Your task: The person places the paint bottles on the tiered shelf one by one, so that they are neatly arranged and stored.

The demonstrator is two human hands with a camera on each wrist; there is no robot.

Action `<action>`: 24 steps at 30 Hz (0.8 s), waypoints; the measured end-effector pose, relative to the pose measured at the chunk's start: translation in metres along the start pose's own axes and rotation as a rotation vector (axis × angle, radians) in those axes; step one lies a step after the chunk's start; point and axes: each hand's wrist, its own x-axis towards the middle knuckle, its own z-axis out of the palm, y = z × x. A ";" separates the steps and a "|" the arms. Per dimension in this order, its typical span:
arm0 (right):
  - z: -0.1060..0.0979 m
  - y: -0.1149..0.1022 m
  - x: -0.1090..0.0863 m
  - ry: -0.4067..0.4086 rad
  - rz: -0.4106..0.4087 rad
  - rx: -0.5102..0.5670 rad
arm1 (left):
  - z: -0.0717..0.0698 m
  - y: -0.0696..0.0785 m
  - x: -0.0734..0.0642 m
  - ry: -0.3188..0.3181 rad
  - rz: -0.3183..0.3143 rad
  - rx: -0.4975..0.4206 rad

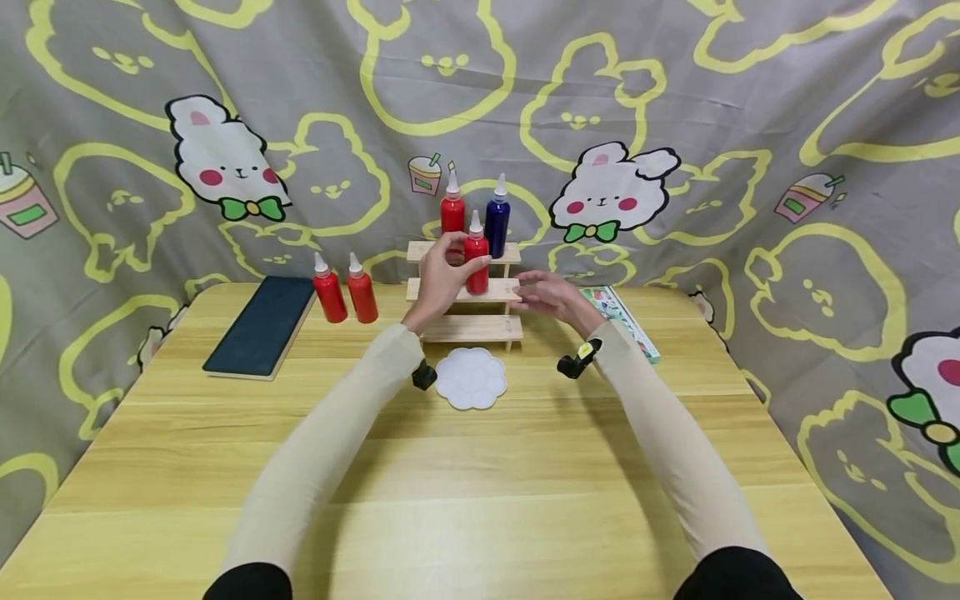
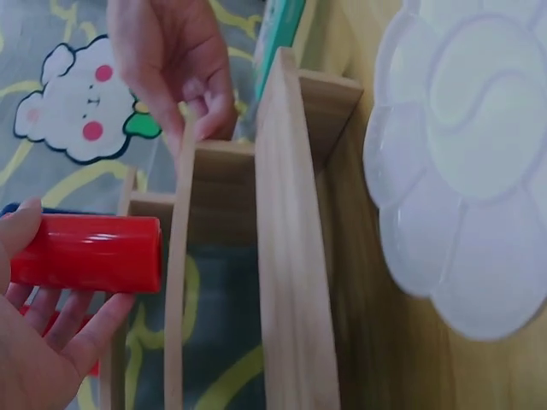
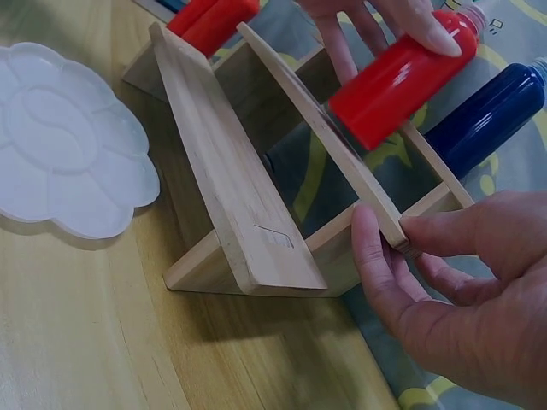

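Observation:
My left hand [image 1: 441, 273] grips a red squeeze bottle [image 1: 476, 247] with a white nozzle, thumb on one side and fingers on the other. The bottle stands nearly upright, its base right at the middle step of a three-step wooden display rack [image 1: 468, 327]. In the right wrist view, my right hand [image 3: 470, 286] pinches the right end of that middle step between thumb and fingers. On the top step are another red bottle [image 1: 452, 213] and a dark blue bottle [image 1: 497, 225], the red one partly hidden behind my left hand.
A white flower-shaped palette [image 1: 471, 379] lies in front of the rack. Two more red bottles, one [image 1: 330, 297] beside the other [image 1: 363, 297], stand to the left near a dark flat board [image 1: 262, 325]. A flat printed box [image 1: 626, 323] lies right of the rack. Patterned cloth [image 1: 480, 100] hangs behind the table.

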 end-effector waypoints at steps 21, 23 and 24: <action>-0.006 0.002 -0.001 -0.040 -0.027 -0.023 | 0.023 -0.001 -0.007 -0.045 0.047 0.154; -0.004 0.002 -0.001 -0.042 -0.024 -0.023 | 0.023 -0.002 -0.008 -0.038 0.058 0.174; -0.003 0.002 -0.001 -0.045 -0.024 -0.023 | 0.023 -0.002 -0.009 -0.033 0.066 0.184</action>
